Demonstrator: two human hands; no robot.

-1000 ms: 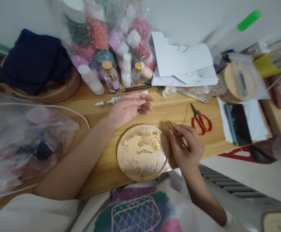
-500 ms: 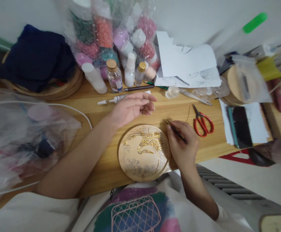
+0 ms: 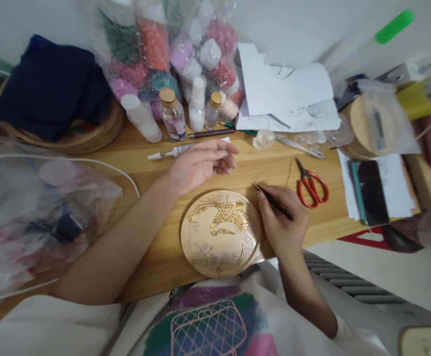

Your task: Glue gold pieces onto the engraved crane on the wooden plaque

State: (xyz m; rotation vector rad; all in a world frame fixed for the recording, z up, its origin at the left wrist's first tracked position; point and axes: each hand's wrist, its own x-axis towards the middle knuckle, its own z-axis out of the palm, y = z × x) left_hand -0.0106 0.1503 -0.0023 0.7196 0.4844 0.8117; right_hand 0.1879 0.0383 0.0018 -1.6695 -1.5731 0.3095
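Observation:
In my right hand (image 3: 287, 225) is a pair of black tweezers (image 3: 277, 203), pinched between thumb and fingers just right of a round wooden disc (image 3: 202, 228). A tiny bit of gold wire seems to show at the tweezer tips. The disc lies flat and bears a crane worked in gold wire, with grey drawn lines along its lower left. My left hand (image 3: 206, 162) hovers beyond the disc, empty, its fingers loosely curved and apart. Behind that hand lies a white-tipped tube (image 3: 167, 153), partly covered by it.
Red-handled scissors (image 3: 311, 187) lie to the right beside a thin wire strand (image 3: 288, 173). Small bottles (image 3: 172, 116) stand at the back before bagged colourful jars (image 3: 154, 44). A phone (image 3: 373, 190) rests on papers at right. A plastic bag (image 3: 85, 188) and white cable fill the left.
My right hand with the tweezers has shifted slightly right, and a small gold bit now shows at their tips. My left hand stays nearly where it was. The view has moved a little.

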